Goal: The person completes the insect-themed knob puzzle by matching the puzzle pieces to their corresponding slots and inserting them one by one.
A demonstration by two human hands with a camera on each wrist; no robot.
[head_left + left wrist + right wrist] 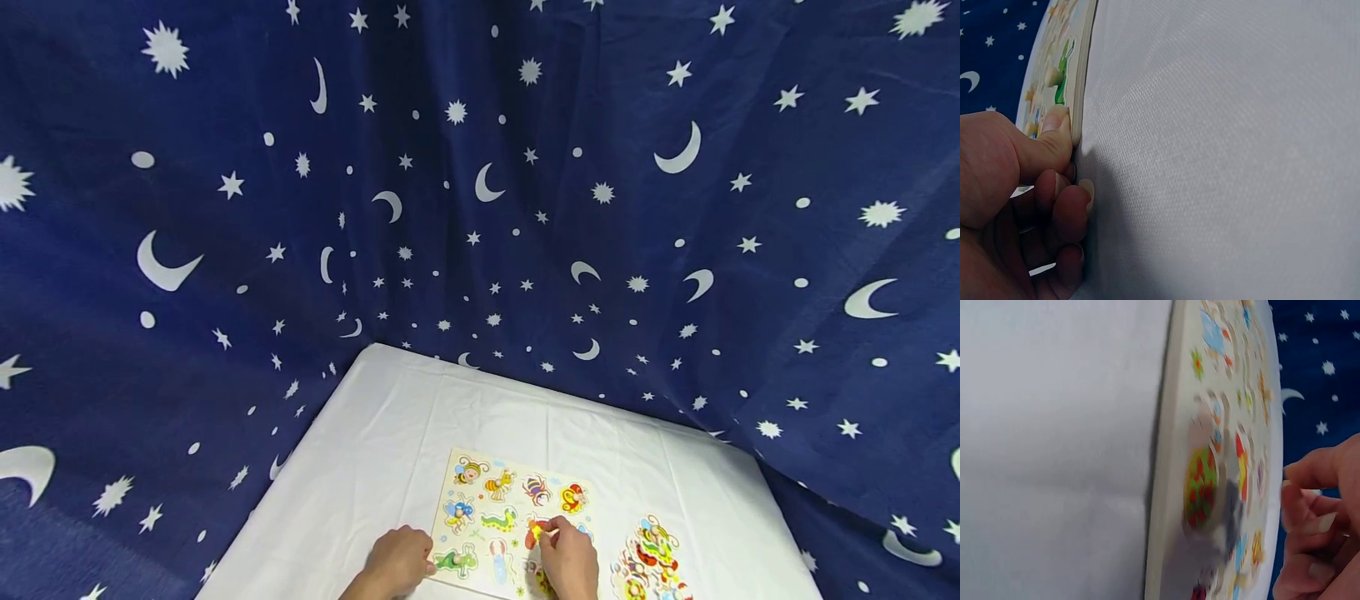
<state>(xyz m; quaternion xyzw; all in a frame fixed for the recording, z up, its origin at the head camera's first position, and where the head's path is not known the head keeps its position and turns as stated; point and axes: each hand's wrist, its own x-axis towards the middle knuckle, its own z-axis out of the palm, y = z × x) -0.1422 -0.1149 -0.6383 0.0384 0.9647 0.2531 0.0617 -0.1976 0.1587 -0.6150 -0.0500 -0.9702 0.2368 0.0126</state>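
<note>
**A:** ok so what's the right hand (572,562) up to? Fingers are curled in, thumb and fingertips close together right by the red bug (531,536). Is it holding a piece?

**B:** Honestly can't tell, the fingertips hide whatever's between them. The left hand (400,560) is easier: thumb on top of the puzzle board (1182,387) near its corner, fingers curled at the edge, so it's gripping the thing steady.

**A:** And the board's flat on the white-covered counter (405,400), both hands at the near side. Which step, you reckon?

**B:** Looks like mid-fill to me. The green grasshopper (446,561) has its knob on, but the green caterpillar (499,520) looks like just a printed slot. Loose pieces (647,560) sit heaped right of the board.

**A:** So next move?

**B:** If there's a piece in that pinch, turn it to match its outline and press it flush. If not, go grab one off the heap, left hand keeping the board put.
</note>
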